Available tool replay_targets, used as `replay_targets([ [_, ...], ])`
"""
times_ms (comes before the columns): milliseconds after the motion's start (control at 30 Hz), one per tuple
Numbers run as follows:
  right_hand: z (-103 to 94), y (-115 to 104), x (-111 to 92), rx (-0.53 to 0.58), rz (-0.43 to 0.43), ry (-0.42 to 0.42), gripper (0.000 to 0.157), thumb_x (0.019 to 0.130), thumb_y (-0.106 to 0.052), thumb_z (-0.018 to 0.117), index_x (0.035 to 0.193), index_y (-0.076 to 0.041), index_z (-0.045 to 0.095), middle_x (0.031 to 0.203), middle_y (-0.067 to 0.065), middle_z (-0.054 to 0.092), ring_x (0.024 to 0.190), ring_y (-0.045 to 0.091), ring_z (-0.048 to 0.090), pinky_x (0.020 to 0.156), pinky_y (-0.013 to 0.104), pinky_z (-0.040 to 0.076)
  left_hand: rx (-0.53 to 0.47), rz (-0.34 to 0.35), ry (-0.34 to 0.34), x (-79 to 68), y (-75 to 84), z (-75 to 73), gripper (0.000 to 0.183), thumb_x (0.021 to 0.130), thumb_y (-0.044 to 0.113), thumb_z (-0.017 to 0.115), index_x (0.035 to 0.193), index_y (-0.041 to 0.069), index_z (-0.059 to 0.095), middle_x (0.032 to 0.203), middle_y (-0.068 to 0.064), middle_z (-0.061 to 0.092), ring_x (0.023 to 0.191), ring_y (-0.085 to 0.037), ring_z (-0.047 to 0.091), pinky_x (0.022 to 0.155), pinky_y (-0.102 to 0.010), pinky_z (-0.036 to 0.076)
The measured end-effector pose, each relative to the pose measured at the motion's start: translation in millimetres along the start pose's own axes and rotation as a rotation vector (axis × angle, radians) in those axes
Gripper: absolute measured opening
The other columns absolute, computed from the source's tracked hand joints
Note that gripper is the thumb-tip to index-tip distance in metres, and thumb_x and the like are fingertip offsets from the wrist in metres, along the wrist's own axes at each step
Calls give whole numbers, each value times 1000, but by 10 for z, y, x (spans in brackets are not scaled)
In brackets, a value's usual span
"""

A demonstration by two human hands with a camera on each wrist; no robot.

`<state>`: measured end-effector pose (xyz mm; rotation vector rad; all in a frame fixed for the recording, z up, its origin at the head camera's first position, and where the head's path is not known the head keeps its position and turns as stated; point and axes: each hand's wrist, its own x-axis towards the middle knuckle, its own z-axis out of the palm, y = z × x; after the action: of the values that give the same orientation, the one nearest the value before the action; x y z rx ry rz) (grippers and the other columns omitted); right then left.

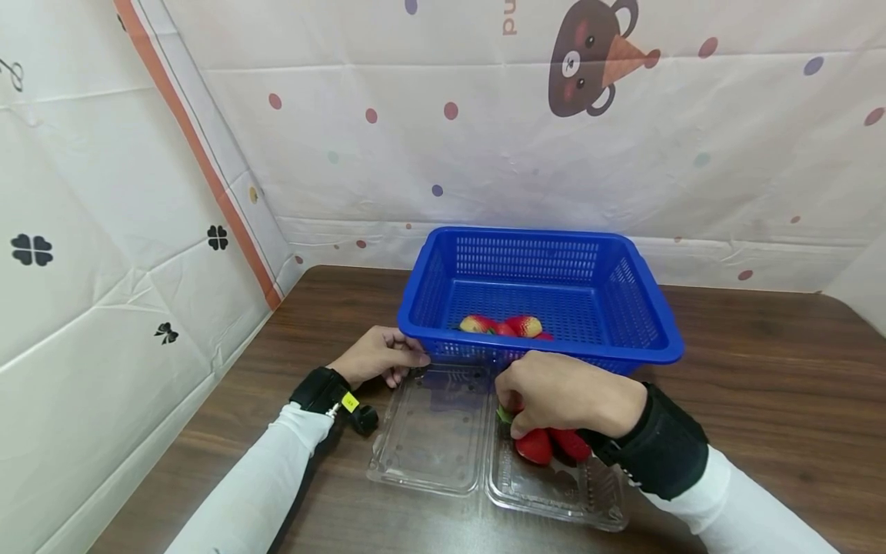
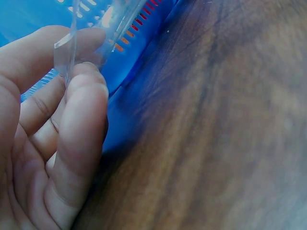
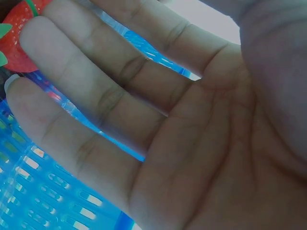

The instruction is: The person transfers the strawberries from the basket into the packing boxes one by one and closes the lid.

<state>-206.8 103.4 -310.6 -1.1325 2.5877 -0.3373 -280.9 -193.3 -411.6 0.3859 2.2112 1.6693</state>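
Note:
A clear plastic clamshell box (image 1: 432, 431) lies unfolded on the table. My left hand (image 1: 384, 358) pinches the far left corner of its lid; the left wrist view shows the clear rim (image 2: 64, 52) between thumb and fingers. Over the box's right half, my right hand (image 1: 561, 388) reaches down and holds a strawberry (image 3: 19, 40) at its fingertips, mostly hidden from above except for a green leaf. Below that hand, more red strawberries (image 1: 534, 447) sit in the right half, partly covered by the hand and wrist.
Behind the box stands a blue plastic basket (image 1: 657, 308) with several strawberries (image 1: 524, 325) near its front wall. Its front rim is close to both hands. The wooden table (image 1: 761, 400) meets a printed cloth (image 1: 484, 154) at the back and left.

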Motion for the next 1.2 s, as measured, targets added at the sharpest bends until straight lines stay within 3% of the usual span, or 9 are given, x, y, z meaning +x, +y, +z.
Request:
replay_targets([
  [567,-34,-27,-7,-2,43,2,18,74,-23,83,82,-19,67,70,-10,57,64,9,52,59,28,51,-17,-1,6,0,-9,11,27,80,21,79,94,1,66,61,-3,56,47,-12,52,43,-23,53],
  [867,-55,-12,-2,-52,30,45,18,75,-23,82,84,-19,67,71,-11,57,61,8,50,56,28,48,-14,3,5,-4,1,18,27,81,21,78,94,1,66,61,-3,56,47,-12,52,43,-22,53],
  [1200,-125,-28,-48,-18,-29,86,18,78,-22,80,88,-18,67,75,-12,60,60,4,50,56,27,49,-7,8,1,3,5,17,26,81,20,78,94,0,66,61,-2,56,47,-12,52,43,-22,53],
])
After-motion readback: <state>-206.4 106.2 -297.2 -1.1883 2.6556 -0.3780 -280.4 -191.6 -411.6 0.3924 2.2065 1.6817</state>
